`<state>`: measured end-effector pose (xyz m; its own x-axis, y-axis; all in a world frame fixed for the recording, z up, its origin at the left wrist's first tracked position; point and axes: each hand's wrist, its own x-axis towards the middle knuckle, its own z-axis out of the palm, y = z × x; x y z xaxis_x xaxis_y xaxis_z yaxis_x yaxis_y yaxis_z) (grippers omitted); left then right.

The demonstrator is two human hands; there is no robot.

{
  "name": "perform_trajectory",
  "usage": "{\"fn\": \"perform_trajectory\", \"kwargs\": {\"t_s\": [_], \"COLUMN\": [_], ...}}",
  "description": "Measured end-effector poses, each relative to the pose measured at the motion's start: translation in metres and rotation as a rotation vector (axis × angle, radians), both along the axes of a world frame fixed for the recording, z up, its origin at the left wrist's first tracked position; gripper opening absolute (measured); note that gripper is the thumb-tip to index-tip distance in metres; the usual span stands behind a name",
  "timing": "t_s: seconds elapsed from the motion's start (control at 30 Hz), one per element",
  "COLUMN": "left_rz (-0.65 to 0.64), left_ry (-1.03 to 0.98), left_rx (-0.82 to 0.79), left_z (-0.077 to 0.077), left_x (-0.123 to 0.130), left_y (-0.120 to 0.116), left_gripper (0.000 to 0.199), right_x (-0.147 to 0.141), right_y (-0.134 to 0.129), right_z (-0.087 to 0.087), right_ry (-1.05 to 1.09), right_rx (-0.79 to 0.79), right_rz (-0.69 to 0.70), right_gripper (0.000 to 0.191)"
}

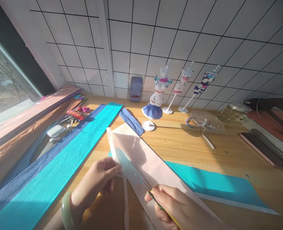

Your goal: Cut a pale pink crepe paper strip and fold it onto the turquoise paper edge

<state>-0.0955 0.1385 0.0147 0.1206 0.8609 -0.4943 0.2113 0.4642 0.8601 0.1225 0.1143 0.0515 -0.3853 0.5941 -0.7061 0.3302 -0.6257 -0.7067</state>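
Observation:
My left hand (106, 172), a green bangle (68, 209) on its wrist, pinches the edge of a narrow white strip (112, 143) along a pale translucent sheet. Under and beside it lies a long pale pink sheet (153, 153), folded over at its far end. A thin white ribbon-like piece (126, 204) hangs below my left fingers. My right hand (171, 204) is closed around a slim pointed tool (159, 203) with a green and yellow handle. Its tip is over the pale sheet, a little right of my left fingertips; I cannot tell whether it touches. The tool's exact kind is unclear.
Turquoise crepe paper (67, 159) lies at left, another turquoise piece (218, 182) at right. Small dress forms (155, 99) stand by the tiled wall, near a folded blue strip (131, 121). An earphone case (55, 131), keys, clear disc (209, 123), jar (234, 111) and phone (261, 148) surround the work area.

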Motion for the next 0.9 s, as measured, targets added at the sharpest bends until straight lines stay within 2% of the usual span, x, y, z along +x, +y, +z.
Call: {"fn": "perform_trajectory", "kwargs": {"t_s": [0.1, 0.23, 0.33, 0.6, 0.73, 0.9], "left_rz": [0.017, 0.027, 0.029, 0.047, 0.049, 0.029], "left_ry": [-0.036, -0.035, -0.043, -0.079, -0.086, -0.09], "left_rx": [0.024, -0.017, -0.029, -0.048, -0.057, -0.049], "left_z": [0.0, 0.001, 0.002, 0.003, 0.002, -0.003], "left_x": [0.0, 0.0, 0.0, -0.001, -0.002, -0.003], "left_y": [0.0, 0.0, 0.0, 0.0, 0.0, 0.0], "left_gripper": [0.034, 0.034, 0.033, 0.035, 0.039, 0.04], "right_x": [-0.015, -0.019, -0.02, -0.024, -0.027, -0.032], "right_y": [-0.004, -0.004, -0.002, 0.007, 0.008, 0.008], "right_z": [-0.016, -0.03, -0.028, -0.011, -0.015, -0.032], "right_ry": [0.105, 0.102, 0.076, -0.054, -0.076, -0.043], "right_rx": [-0.044, -0.015, 0.001, -0.032, 0.005, -0.017], "right_rz": [-0.011, 0.035, 0.047, 0.163, 0.168, 0.13], "right_gripper": [0.039, 0.043, 0.042, 0.042, 0.044, 0.047]}}
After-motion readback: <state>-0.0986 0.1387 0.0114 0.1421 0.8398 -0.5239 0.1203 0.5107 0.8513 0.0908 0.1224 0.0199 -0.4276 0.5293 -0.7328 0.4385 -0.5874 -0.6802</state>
